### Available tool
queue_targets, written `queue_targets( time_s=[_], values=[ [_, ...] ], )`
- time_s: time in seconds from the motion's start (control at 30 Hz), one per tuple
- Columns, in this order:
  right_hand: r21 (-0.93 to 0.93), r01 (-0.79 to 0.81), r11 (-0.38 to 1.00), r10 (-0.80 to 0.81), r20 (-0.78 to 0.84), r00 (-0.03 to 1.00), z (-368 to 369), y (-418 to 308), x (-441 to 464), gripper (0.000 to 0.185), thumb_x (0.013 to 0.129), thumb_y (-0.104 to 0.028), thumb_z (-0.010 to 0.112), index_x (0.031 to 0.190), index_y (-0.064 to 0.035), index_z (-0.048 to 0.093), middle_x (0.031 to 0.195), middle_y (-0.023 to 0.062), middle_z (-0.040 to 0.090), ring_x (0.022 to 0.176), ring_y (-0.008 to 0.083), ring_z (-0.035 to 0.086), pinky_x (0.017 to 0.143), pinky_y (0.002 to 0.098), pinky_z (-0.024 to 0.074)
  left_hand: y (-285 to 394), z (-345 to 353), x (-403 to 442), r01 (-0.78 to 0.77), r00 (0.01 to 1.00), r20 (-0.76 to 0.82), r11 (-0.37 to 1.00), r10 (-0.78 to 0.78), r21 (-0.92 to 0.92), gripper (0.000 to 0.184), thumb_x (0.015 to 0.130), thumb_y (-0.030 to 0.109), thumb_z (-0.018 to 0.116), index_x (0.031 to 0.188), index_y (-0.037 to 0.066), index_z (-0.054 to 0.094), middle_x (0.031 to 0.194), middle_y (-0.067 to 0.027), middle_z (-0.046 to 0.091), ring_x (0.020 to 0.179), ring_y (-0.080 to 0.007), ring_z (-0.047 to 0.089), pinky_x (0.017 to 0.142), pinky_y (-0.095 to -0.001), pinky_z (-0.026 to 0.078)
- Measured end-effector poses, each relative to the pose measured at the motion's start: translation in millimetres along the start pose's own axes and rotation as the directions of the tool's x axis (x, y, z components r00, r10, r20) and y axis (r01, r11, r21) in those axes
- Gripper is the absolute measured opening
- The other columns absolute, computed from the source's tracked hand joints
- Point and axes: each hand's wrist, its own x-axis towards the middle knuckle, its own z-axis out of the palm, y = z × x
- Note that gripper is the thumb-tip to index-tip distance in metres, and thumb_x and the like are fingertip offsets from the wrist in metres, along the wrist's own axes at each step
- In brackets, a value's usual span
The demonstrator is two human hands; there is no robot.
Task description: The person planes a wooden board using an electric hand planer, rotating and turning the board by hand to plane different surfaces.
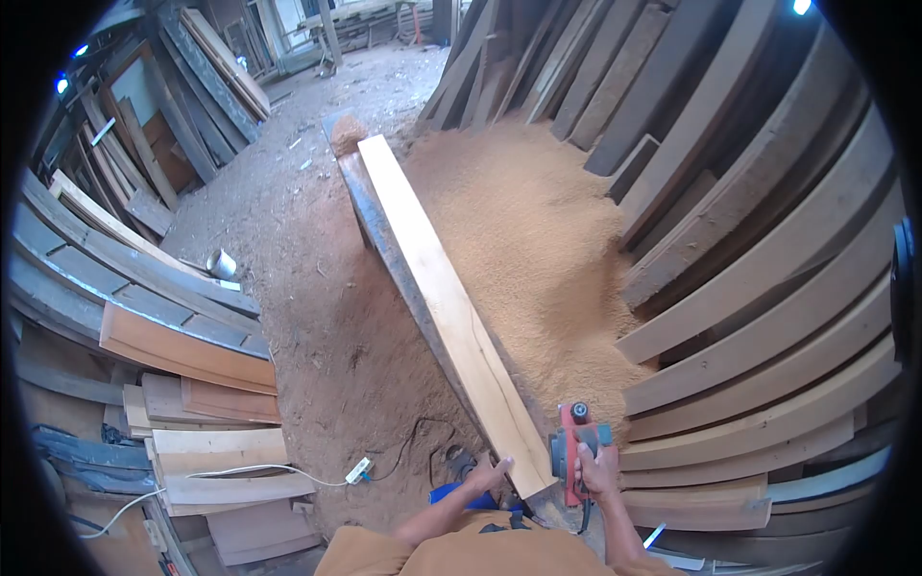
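Observation:
A long pale board (447, 307) lies lengthwise on a narrow dark bench (379, 226), its near end close to my body. My left hand (488, 474) is at the left edge of the board's near end, its fingers bent against the wood. To the right of that end, my right hand (599, 470) grips a red and grey power planer (573, 451), held upright beside the board. The planer's underside is hidden from view.
Sawdust (519, 221) is heaped right of the bench. Planks (749, 298) lean along the right side. Boards (221, 461) are stacked at left. A white power strip (358, 470) with its cord lies on the ground, and a metal can (221, 263) stands farther off.

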Motion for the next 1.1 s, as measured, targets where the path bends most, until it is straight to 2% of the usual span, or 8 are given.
queue_targets(
  time_s=[0.17,0.27,0.4,0.5,0.8,0.93,1.0,1.1],
  values=[
    [0.103,-0.016,0.995,0.014,0.019,1.0,-29,20,-37,0.036,0.104,-0.039,0.06,0.117,-0.0054,0.062,0.07,-0.0017,0.056,0.054,0.0082,0.055,0.049,0.0242,0.0457,21,42,-51,-0.2,0.976,-0.106,0.975,0.19,-0.096,0.069,0.092,0.044,0.072,0.134,-0.009,0.055,0.125,-0.0273,0.067,0.115,-0.033,0.068,0.1,-0.0406,0.052],
    [0.07,0.008,0.998,-0.012,0.058,0.998,-42,33,-44,0.032,0.103,-0.037,0.062,0.112,-0.0061,0.063,0.07,-0.0012,0.057,0.054,0.0084,0.055,0.049,0.0245,0.0459,-38,67,10,-0.026,0.972,-0.234,0.992,-0.004,-0.123,0.051,0.091,0.039,0.073,0.116,-0.006,0.069,0.111,-0.0228,0.073,0.106,-0.0288,0.071,0.093,-0.0396,0.055],
    [0.029,0.032,0.999,-0.035,0.113,0.993,-54,49,-55,0.03,0.102,-0.037,0.063,0.105,-0.0069,0.063,0.069,-0.0012,0.057,0.054,0.0086,0.054,0.049,0.025,0.0462,-19,61,-10,-0.047,0.971,-0.239,0.985,0.005,-0.168,0.04,0.09,0.038,0.076,0.092,-0.002,0.076,0.082,-0.0112,0.074,0.073,-0.021,0.07,0.067,-0.0379,0.055],
    [-0.012,0.024,1.0,-0.022,0.144,0.989,-67,69,-61,0.046,0.101,-0.041,0.063,0.129,-0.0043,0.062,0.073,-0.0004,0.059,0.057,0.0087,0.056,0.052,0.0249,0.0471,-20,60,-14,-0.131,0.948,-0.304,0.986,0.095,-0.1,0.035,0.096,0.034,0.072,0.098,-0.001,0.075,0.075,-0.0082,0.07,0.052,-0.0139,0.059,0.044,-0.0319,0.045],
    [-0.452,0.085,0.888,-0.033,0.121,0.992,-63,41,-97,0.036,0.095,-0.038,0.067,0.104,-0.0028,0.069,0.067,0.0063,0.065,0.055,0.0164,0.065,0.052,0.0338,0.0518,-89,-7,-44,-0.218,0.908,-0.29,0.933,0.302,0.288,0.042,0.092,0.041,0.069,0.092,-0.001,0.074,0.085,-0.0132,0.074,0.085,-0.0243,0.071,0.081,-0.042,0.054],
    [-0.758,0.025,0.651,0.098,0.117,0.988,-45,14,-123,0.044,0.092,-0.046,0.067,0.112,-0.0069,0.072,0.075,0.0112,0.073,0.064,0.021,0.072,0.059,0.0399,0.0561,-185,-77,-65,0.03,0.966,-0.257,0.986,0.012,0.162,0.049,0.091,0.043,0.064,0.115,0.002,0.075,0.122,-0.0248,0.071,0.117,-0.0389,0.067,0.098,-0.0462,0.053],
    [-0.714,-0.013,0.7,0.095,0.075,0.993,-6,-18,-162,0.042,0.091,-0.046,0.068,0.114,-0.0116,0.074,0.079,0.0117,0.075,0.067,0.0209,0.073,0.062,0.0395,0.0566,-272,-116,-34,0.012,0.979,-0.163,0.771,0.119,0.637,0.051,0.088,0.042,0.065,0.114,0.0,0.074,0.121,-0.027,0.07,0.118,-0.0399,0.067,0.1,-0.0456,0.053],
    [-0.65,0.024,0.76,0.038,0.081,0.996,35,-32,-186,0.039,0.09,-0.042,0.067,0.113,-0.0105,0.073,0.077,0.0108,0.073,0.068,0.0217,0.071,0.062,0.04,0.0552,-315,-151,-85,0.284,0.888,-0.422,0.938,-0.18,0.198,0.048,0.088,0.045,0.068,0.104,0.001,0.076,0.096,-0.0213,0.075,0.089,-0.0328,0.073,0.077,-0.047,0.056]
  ],
)
